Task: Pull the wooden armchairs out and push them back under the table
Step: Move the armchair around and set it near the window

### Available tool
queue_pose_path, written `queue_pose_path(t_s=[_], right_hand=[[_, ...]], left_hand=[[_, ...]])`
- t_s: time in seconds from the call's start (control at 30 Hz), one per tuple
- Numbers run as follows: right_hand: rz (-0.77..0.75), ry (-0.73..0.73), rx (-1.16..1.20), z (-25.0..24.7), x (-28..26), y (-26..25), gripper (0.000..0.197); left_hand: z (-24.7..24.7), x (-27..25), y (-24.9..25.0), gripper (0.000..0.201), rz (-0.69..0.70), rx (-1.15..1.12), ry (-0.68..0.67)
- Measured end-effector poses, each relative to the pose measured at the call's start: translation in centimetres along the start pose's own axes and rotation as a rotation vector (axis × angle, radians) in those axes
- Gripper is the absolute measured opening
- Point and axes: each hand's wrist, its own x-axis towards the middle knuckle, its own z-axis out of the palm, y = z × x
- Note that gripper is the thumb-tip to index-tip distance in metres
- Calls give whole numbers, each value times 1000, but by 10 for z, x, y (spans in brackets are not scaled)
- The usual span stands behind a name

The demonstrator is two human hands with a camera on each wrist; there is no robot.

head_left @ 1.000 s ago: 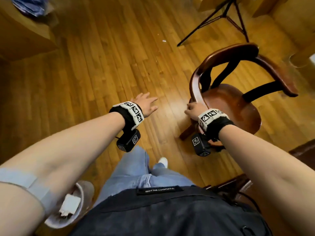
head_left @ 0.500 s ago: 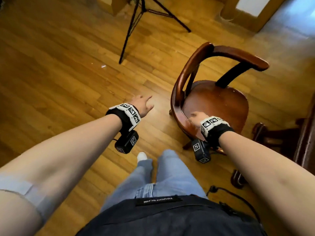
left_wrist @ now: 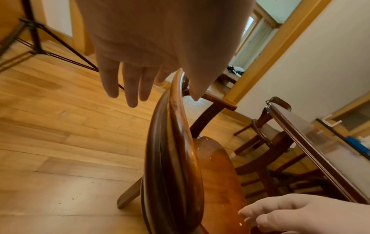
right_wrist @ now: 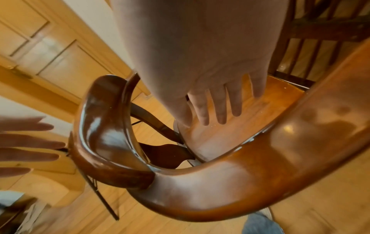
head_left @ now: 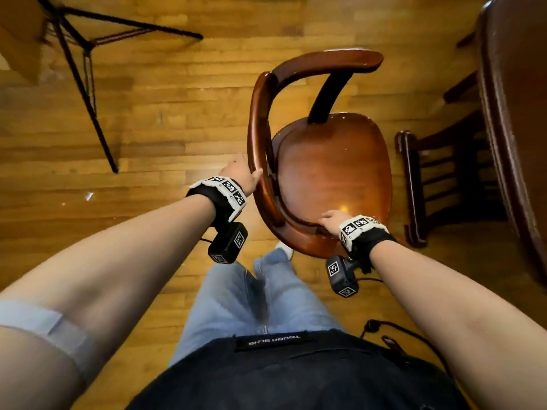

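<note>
While a person looks down from above, a wooden armchair (head_left: 331,173) stands on the plank floor just in front of their legs, beside a dark table (head_left: 515,119). Their left hand (head_left: 241,176) straddles the chair's curved back rail, fingers straight and relaxed, thumb on the inner side. Their right hand (head_left: 333,218) lies over the rail's near curve, fingers extended above the seat, gripping nothing.

Glossy brown wooden armchair (head_left: 331,173) (curved back rail) stands on the floor beside the dark table (head_left: 515,119)
</note>
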Motion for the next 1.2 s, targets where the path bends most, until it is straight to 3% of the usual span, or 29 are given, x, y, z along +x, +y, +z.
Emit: queue_pose_path(t_s=[0.17,0.4,0.6,0.7,0.93,1.2], right_hand=[[105,-91,142,25,0,-20,42],[200,58,195,62,7,-49,43],[186,210,225,90,19,-64,45],[196,301,247,101,19,-68,44],[231,330,259,136,-3,-45,45],[281,236,280,217,-61,11,46]], left_hand=[[8,53,1,51,105,-11,-64],[5,112,-7,57,223,7,-168],[1,129,-7,65,225,-59,-134],[5,125,-5,67,203,-156,-110],[26,79,-13,71,206,-162,-125],[98,-3,-49,68,273,-117,-226]])
